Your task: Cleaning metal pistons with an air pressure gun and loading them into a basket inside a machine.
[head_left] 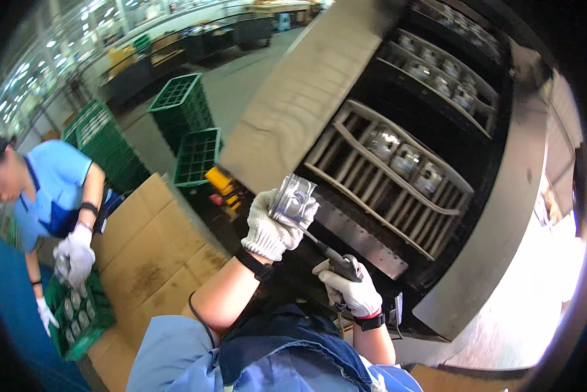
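Observation:
My left hand (266,230), in a white knitted glove, is closed around a shiny metal piston (294,195) and holds it up in front of the machine. The fingers behind the piston are partly hidden. My right hand (355,291), also gloved, grips an air blow gun (338,259). Its thin nozzle (309,236) points up and left, with the tip close to the piston's lower side; I cannot tell whether they touch. Just beyond my hands, several pistons (406,161) stand in a row on the slatted metal rack (378,194) inside the machine.
More pistons (440,83) stand on higher shelves. A broad metal panel (300,98) borders the opening. A cardboard sheet (153,248) lies left of me. There a co-worker (58,189) handles a metal part over a green crate (78,313) of pistons. Green crates (179,104) are stacked behind.

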The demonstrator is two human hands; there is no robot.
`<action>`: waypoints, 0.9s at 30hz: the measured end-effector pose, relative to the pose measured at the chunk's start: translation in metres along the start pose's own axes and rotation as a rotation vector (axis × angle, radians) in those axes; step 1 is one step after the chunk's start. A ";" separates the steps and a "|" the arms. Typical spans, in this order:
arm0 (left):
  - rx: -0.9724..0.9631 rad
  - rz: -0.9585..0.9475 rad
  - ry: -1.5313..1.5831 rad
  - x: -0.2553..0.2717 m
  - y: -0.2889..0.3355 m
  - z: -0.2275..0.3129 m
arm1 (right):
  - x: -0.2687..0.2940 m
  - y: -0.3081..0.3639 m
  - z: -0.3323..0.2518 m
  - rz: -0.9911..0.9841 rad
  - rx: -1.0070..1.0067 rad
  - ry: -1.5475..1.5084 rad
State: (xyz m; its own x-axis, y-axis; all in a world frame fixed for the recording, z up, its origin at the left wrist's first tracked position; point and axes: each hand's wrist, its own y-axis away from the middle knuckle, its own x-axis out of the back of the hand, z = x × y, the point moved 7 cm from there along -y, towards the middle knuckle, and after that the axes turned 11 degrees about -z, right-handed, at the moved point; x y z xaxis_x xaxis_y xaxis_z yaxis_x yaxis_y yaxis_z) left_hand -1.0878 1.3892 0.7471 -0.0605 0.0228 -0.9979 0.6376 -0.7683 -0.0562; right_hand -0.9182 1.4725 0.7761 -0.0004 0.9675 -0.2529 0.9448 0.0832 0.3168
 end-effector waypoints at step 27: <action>-0.034 1.795 -1.741 0.053 0.373 0.296 | 0.134 0.104 -0.049 0.997 0.279 0.058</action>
State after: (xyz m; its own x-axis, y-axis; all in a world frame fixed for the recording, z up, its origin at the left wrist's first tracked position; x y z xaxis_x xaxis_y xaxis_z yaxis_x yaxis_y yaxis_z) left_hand -1.0804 0.9147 0.6826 0.0271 -0.6160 0.7873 0.7680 0.5170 0.3781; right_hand -0.8360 1.6228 0.8195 0.8147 0.5773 0.0545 0.5670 -0.8128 0.1336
